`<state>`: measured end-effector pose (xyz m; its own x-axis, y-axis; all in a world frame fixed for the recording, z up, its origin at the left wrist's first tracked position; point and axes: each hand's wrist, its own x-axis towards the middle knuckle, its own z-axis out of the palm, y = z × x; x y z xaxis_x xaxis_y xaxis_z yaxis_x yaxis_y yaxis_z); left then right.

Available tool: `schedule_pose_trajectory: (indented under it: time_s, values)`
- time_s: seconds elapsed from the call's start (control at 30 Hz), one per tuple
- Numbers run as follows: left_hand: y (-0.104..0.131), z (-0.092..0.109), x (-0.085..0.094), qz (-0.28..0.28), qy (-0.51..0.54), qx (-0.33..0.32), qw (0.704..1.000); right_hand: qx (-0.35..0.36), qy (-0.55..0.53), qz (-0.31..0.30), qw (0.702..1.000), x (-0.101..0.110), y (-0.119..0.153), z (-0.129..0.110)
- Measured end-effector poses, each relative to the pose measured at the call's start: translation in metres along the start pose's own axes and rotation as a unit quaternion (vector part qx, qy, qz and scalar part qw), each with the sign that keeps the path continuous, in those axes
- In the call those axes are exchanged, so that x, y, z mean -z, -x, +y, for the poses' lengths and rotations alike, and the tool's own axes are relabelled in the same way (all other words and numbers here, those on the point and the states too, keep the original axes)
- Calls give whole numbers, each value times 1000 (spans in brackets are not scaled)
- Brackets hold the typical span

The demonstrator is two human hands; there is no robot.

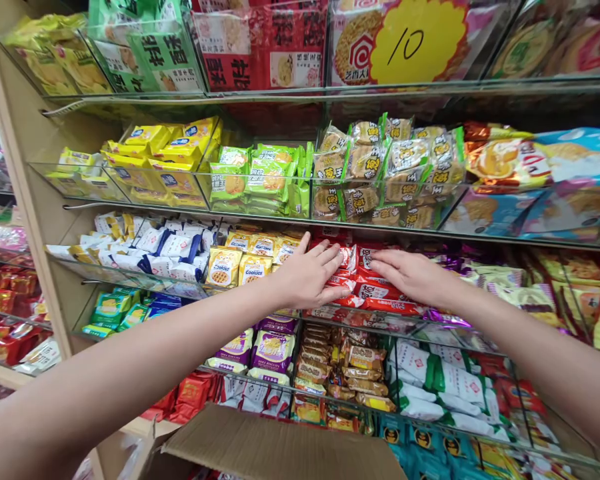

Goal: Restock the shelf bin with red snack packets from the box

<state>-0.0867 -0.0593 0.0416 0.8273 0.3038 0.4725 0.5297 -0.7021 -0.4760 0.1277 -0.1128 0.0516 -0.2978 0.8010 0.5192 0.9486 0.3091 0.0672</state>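
Note:
Red snack packets (375, 291) lie stacked in a glass-fronted compartment on the middle shelf. My left hand (307, 272) rests on their left side with its fingers stretched out and spread. From the right, my right hand (417, 275) reaches over the same packets, its fingers extended and the fingertips touching the upper ones. Neither hand grips a packet. Just left of my left hand sit yellow cookie packets (240, 261). Purple packets (443, 319) lie below and beside my right hand, and my forearm partly covers that side.
An open cardboard box (280, 443) stands below, its flap raised towards the shelves. Glass dividers and a glass front edge (260, 217) border the compartments. Green biscuit packets (270, 173) fill the shelf above. A yellow price tag (417, 40) hangs at the top.

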Motion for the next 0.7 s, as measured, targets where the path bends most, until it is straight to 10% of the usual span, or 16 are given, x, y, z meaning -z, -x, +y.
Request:
schedule_pose_trajectory:
  time_s: [0.37,0.57,0.7]
  values:
    - [-5,10,-6,-40,-41,-10,998,52,141,8,989,-31,34,-3]
    - [7,9,-10,-48,-36,-33,998,52,132,62,988,-14,28,8]
    - [5,11,-12,-42,-18,-36,998,-7,161,-8,987,5,8,13]
